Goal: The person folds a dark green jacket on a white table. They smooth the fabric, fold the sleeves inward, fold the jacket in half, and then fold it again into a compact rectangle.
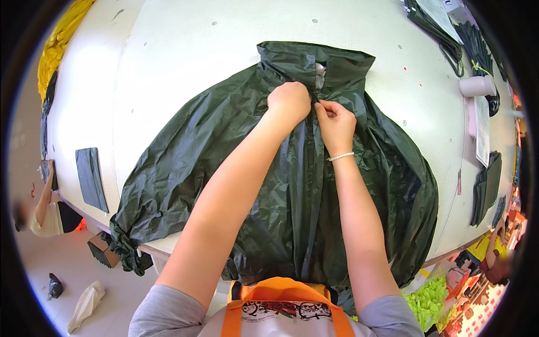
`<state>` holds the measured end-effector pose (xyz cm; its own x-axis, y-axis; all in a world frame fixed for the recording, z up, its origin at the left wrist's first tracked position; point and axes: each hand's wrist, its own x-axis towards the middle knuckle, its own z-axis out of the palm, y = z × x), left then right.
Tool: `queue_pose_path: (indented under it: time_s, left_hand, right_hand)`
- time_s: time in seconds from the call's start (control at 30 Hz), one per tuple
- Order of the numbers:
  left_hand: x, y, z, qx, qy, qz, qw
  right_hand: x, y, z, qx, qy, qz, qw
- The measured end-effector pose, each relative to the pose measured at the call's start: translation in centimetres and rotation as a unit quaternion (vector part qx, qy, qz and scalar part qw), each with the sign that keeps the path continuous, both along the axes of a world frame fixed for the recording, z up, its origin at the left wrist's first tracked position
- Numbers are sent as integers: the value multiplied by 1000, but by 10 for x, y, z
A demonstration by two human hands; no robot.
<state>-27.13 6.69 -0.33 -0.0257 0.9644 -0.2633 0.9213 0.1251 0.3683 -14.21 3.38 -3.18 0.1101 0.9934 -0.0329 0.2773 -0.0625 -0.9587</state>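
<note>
A dark green raincoat (191, 140) lies spread out on the white table, its collar (286, 62) toward the far side and its hem at the near edge. My left hand (288, 101) is closed in a fist on the front opening just below the collar. Close beside it, my right hand (338, 126) pinches the front placket (314, 168) between thumb and fingers. The exact bit between the fingertips is partly hidden. One crumpled sleeve (132, 238) hangs over the table's front edge at the left.
A folded dark piece (91, 178) lies on the table (168, 50) at left, yellow material (59, 42) beyond it. Along the right stand a white cup (477, 86) and folded dark garments (486, 188). Other people are at both sides. Bright green material (429, 300) sits below right.
</note>
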Motion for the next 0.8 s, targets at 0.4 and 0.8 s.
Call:
queue_pose_path:
  time_s: [0.4, 0.8]
  left_hand:
    - [-25, -22, -9, -97, -509, 71, 853]
    - [-5, -54, 0, 103, -360, 52, 926]
  right_hand:
    - [-11, -11, 7, -17, 107, 23, 994]
    - [-4, -21, 11, 43, -16, 62, 997]
